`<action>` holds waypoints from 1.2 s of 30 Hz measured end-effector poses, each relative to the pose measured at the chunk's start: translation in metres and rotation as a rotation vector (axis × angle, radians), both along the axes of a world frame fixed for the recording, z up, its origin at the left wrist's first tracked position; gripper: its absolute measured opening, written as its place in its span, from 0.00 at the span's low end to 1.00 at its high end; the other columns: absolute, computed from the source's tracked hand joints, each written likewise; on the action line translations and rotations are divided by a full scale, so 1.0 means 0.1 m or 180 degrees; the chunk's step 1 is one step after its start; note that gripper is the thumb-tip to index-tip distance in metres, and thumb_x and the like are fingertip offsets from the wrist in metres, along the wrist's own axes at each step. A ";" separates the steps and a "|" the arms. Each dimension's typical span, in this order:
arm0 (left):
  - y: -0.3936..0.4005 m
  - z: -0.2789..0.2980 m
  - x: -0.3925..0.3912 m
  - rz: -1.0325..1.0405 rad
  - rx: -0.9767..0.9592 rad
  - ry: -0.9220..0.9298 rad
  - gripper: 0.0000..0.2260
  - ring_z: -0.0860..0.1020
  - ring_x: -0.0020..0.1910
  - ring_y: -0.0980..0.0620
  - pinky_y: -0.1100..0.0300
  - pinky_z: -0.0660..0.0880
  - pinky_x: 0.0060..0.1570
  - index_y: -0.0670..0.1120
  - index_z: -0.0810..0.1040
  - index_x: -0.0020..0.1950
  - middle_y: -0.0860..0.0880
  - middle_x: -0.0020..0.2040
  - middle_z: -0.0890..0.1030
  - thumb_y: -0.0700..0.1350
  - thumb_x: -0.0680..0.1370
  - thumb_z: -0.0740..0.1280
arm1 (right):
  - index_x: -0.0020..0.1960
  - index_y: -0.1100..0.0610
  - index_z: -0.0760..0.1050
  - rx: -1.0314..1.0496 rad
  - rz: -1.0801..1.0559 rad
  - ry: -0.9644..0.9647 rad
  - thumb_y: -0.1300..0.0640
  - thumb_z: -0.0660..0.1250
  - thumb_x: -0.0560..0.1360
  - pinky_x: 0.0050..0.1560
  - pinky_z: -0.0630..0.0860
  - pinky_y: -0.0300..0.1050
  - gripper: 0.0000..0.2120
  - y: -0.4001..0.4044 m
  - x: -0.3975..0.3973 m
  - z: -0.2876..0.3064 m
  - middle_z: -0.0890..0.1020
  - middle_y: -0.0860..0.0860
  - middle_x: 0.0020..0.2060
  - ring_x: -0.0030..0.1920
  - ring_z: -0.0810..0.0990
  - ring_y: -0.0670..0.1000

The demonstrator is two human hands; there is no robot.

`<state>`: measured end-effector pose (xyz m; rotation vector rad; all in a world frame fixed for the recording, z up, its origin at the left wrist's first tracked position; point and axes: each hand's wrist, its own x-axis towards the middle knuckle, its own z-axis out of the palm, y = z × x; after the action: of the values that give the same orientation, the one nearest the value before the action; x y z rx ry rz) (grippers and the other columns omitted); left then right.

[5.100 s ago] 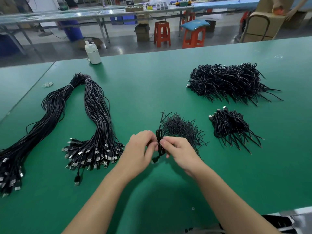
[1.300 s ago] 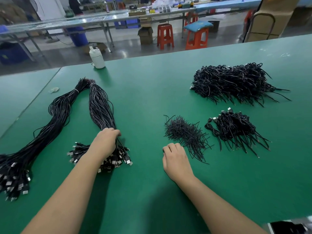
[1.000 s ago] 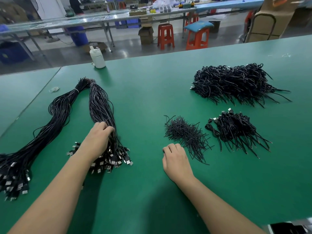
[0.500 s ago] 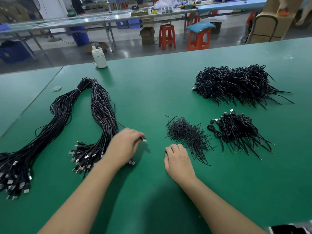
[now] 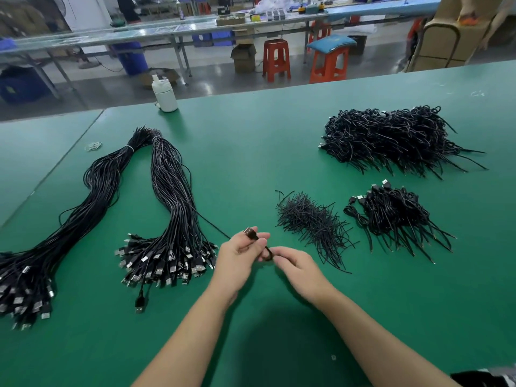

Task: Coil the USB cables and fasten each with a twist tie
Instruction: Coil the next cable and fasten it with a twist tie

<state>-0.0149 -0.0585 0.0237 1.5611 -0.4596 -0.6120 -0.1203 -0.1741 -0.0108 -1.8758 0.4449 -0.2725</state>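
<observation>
My left hand [image 5: 241, 255] pinches the plug end of one black USB cable [image 5: 212, 222] drawn out of the big uncoiled cable bundle [image 5: 173, 208]; its wire trails back up-left to that bundle. My right hand [image 5: 297, 268] meets the left and grips a small loop of the same cable between the two hands. A loose heap of black twist ties [image 5: 310, 219] lies just right of my hands. A small pile of coiled, tied cables [image 5: 393, 216] sits further right, and a larger tied pile [image 5: 391, 138] lies behind it.
The green table [image 5: 251, 152] holds a second long cable bundle [image 5: 69, 219] at the far left, a white bottle [image 5: 165, 94] at the back edge and a few rubber bands [image 5: 93, 146]. Beyond the table are red stools, boxes and benches.
My left hand pulled one cable out of the bundle and brought its plug end rightward. My right hand lifted off the table and took hold of the cable beside the left hand.
</observation>
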 end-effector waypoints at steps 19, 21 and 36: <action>-0.04 0.20 -0.06 -0.0344 -0.0459 -0.0080 0.18 0.77 0.64 0.50 0.58 0.71 0.66 0.43 0.84 0.53 0.49 0.59 0.83 0.43 0.85 0.54 | 0.42 0.57 0.78 0.0625 0.0431 -0.0146 0.58 0.55 0.84 0.48 0.74 0.58 0.17 0.20 -0.02 0.30 0.76 0.49 0.29 0.35 0.76 0.54; -0.10 0.33 0.03 -0.0059 -0.1044 0.0257 0.19 0.77 0.66 0.47 0.51 0.70 0.69 0.39 0.82 0.54 0.43 0.59 0.83 0.43 0.85 0.53 | 0.39 0.57 0.76 0.0751 0.0564 0.0098 0.55 0.55 0.85 0.45 0.73 0.54 0.19 0.24 -0.03 0.20 0.72 0.51 0.27 0.33 0.74 0.53; 0.29 0.09 0.20 -0.1548 0.1262 -0.0132 0.17 0.79 0.62 0.57 0.61 0.70 0.68 0.38 0.77 0.66 0.48 0.57 0.84 0.46 0.85 0.56 | 0.35 0.57 0.70 0.3076 0.0136 -0.0407 0.48 0.60 0.80 0.27 0.52 0.41 0.18 0.02 -0.03 0.37 0.55 0.48 0.24 0.25 0.51 0.48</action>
<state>0.0052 -0.0295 0.0330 1.8502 -0.7973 -1.0956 -0.1237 -0.1723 0.0262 -0.9155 0.3536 -0.1082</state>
